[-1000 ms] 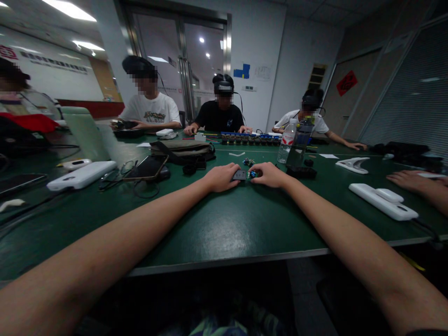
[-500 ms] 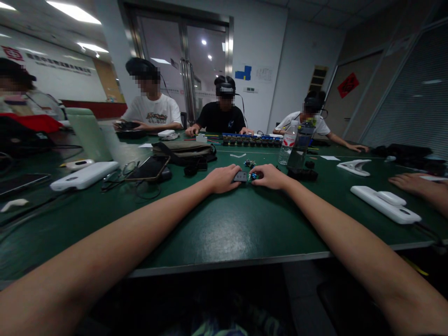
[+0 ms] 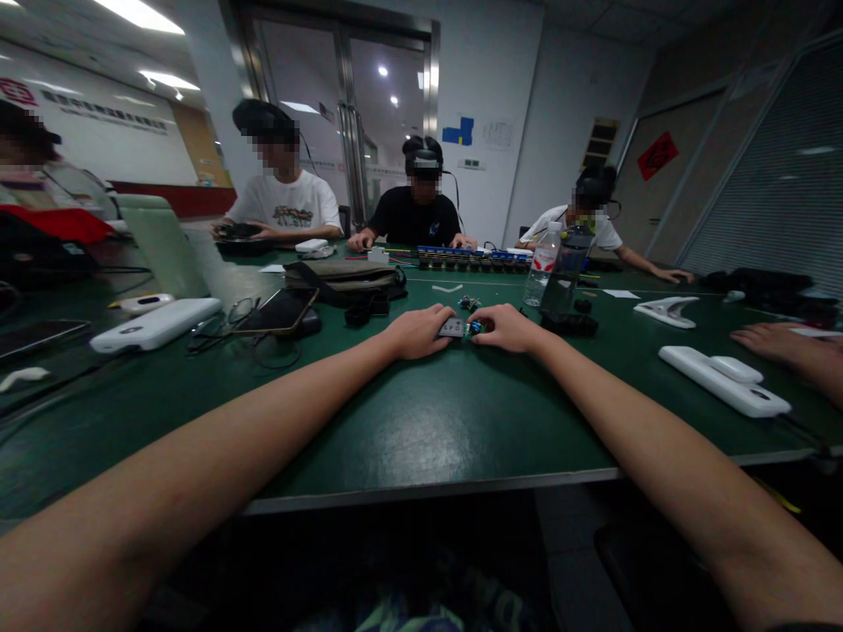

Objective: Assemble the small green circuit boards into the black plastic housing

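My left hand (image 3: 420,332) is closed on a small flat grey block with dark lettering (image 3: 451,327), its fingers over the far side and the thumb at the near edge. Against the block's right end, my right hand (image 3: 504,329) pinches a small green circuit board with blue parts (image 3: 474,326). The two pieces touch or nearly touch; I cannot tell if they are joined. Just beyond them lies a little bundle of coloured wires and parts (image 3: 469,302) on the green table (image 3: 408,430).
A phone (image 3: 280,310), glasses (image 3: 217,329) and a white power bank (image 3: 156,325) lie to the left. A bag (image 3: 349,278) sits behind. Bottles (image 3: 541,268) stand at right, near another white power bank (image 3: 724,382). Several people sit around; a neighbour's hand (image 3: 767,341) rests at far right.
The view has shifted slightly. Both hands keep their hold on the same pieces, and the grey block's lettered face shows a little differently.
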The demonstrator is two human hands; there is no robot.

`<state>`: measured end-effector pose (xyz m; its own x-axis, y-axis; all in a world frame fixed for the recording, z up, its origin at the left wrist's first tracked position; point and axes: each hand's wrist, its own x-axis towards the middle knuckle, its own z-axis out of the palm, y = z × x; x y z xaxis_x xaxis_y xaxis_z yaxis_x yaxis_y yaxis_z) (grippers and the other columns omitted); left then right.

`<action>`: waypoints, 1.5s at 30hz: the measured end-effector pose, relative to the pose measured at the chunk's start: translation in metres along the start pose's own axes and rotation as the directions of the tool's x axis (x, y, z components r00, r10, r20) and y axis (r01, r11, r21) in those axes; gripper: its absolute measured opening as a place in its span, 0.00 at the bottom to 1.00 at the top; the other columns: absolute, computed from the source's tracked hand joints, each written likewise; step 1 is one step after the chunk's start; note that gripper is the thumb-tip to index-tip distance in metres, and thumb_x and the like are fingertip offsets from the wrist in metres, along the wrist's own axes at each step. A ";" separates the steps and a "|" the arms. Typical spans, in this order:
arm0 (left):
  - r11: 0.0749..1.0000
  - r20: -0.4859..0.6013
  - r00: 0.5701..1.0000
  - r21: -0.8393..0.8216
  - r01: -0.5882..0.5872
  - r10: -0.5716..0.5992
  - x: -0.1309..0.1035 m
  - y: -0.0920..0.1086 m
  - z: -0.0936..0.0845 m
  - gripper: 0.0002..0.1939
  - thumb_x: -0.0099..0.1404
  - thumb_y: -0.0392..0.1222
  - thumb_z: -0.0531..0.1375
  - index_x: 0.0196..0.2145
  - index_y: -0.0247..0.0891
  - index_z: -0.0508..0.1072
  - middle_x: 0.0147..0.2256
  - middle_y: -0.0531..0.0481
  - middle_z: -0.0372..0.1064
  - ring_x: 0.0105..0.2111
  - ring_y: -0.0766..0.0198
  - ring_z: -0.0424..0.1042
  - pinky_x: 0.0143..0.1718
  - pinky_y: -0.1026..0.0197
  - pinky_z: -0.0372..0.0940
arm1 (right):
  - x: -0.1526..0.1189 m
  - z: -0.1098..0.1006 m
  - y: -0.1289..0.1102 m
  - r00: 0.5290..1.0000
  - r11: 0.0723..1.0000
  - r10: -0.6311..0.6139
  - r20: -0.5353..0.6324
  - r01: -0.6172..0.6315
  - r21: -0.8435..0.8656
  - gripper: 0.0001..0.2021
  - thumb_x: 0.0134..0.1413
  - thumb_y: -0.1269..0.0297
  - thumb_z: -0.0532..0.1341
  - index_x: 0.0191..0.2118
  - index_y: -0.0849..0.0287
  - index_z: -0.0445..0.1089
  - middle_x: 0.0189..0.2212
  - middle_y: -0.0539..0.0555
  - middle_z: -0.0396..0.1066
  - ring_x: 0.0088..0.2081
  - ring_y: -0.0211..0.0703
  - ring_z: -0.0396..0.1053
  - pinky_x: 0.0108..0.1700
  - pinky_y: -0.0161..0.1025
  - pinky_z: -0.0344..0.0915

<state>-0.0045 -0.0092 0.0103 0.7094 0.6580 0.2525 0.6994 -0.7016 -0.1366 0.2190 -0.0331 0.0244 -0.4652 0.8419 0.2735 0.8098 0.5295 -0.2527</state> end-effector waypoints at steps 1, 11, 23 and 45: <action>1.000 0.001 1.000 -0.004 -0.001 0.001 0.000 0.000 0.000 0.23 0.69 0.48 0.52 0.58 0.38 0.61 0.54 0.41 0.67 0.48 0.51 0.75 0.47 0.53 0.70 | 0.000 0.000 0.000 1.000 1.000 -0.002 0.001 0.002 -0.002 0.18 0.51 0.66 0.68 0.50 0.60 0.78 0.36 0.54 0.78 0.36 0.42 0.73 0.42 0.36 0.63; 1.000 0.000 1.000 0.005 -0.017 0.017 -0.001 0.001 -0.003 0.24 0.67 0.46 0.53 0.59 0.37 0.63 0.55 0.41 0.66 0.52 0.51 0.73 0.52 0.54 0.68 | 0.000 0.000 -0.001 1.000 1.000 -0.017 -0.002 0.017 0.018 0.16 0.51 0.66 0.68 0.48 0.59 0.78 0.36 0.53 0.78 0.37 0.42 0.72 0.42 0.36 0.63; 1.000 -0.029 0.999 0.001 -0.022 0.023 -0.001 -0.001 -0.002 0.23 0.67 0.47 0.54 0.58 0.39 0.65 0.54 0.41 0.66 0.50 0.51 0.74 0.51 0.53 0.69 | 0.000 0.000 0.001 1.000 1.000 0.003 0.007 -0.003 0.021 0.15 0.51 0.65 0.67 0.47 0.59 0.78 0.34 0.52 0.77 0.34 0.40 0.70 0.40 0.35 0.61; 1.000 0.005 1.000 -0.006 -0.005 0.005 0.000 0.003 -0.006 0.24 0.67 0.46 0.54 0.58 0.38 0.64 0.55 0.40 0.66 0.49 0.51 0.73 0.50 0.53 0.68 | -0.002 0.003 0.004 0.999 0.998 0.036 -0.027 -0.034 0.060 0.16 0.50 0.65 0.67 0.45 0.61 0.78 0.30 0.51 0.74 0.31 0.38 0.66 0.38 0.35 0.59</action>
<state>-0.0028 -0.0135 0.0157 0.7131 0.6559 0.2474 0.6954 -0.7064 -0.1319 0.2218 -0.0323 0.0206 -0.4262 0.8571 0.2894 0.8022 0.5060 -0.3170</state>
